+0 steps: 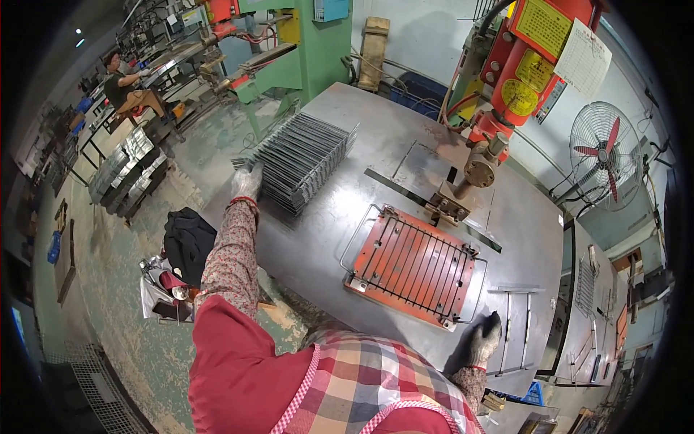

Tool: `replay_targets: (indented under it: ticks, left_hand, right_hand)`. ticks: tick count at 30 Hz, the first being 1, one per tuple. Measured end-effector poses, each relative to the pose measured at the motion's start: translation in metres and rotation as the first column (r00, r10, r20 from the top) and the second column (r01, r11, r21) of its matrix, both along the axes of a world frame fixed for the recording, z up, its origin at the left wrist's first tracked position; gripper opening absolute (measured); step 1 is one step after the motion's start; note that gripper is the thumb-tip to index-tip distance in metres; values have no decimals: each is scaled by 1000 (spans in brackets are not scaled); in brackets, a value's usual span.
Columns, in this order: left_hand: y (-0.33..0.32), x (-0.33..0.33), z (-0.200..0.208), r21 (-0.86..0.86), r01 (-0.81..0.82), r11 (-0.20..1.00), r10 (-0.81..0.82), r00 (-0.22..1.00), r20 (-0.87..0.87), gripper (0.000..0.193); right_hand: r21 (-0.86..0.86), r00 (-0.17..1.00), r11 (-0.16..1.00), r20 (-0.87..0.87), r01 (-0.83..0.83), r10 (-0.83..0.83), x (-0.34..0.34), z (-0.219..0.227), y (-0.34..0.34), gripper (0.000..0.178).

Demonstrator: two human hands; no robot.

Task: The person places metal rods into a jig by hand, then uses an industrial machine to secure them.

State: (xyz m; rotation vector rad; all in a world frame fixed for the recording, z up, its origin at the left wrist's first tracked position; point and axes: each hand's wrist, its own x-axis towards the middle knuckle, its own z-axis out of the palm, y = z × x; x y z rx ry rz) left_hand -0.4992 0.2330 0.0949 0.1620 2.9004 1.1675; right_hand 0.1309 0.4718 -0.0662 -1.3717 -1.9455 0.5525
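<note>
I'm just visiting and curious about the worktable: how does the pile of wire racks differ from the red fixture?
The pile of wire racks is grey; the red fixture is mostly red. The pile stands taller and holds many pieces, while the fixture is a low slab lying flat. Both sit on the metal table.

From my end, I see the plate (396,304) on the table (311,267), wire racks (307,163) left of it, bars (508,325) right, a machine (480,168) behind.
</note>
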Motion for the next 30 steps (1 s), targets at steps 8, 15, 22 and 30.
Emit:
replay_targets:
  ticks: [8, 15, 22, 30]
  left_hand:
    - [31, 105, 30, 243, 565, 789, -580, 814, -9, 37]
    - [66, 182, 12, 134, 643, 754, -653, 711, 261, 33]
    - [87, 179, -65, -277, 660, 698, -695, 718, -43, 38]
    - [90, 160, -100, -373, 676, 635, -742, 669, -49, 41]
  right_hand:
    - [-340, 984, 931, -66, 132, -164, -15, 55, -12, 45]
    - [-73, 791, 804, 151, -589, 593, -163, 223, -29, 24]
    - [78, 503, 500, 242, -863, 830, -171, 364, -116, 16]
    - [-41, 592, 613, 215, -789, 777, -147, 330, -130, 15]
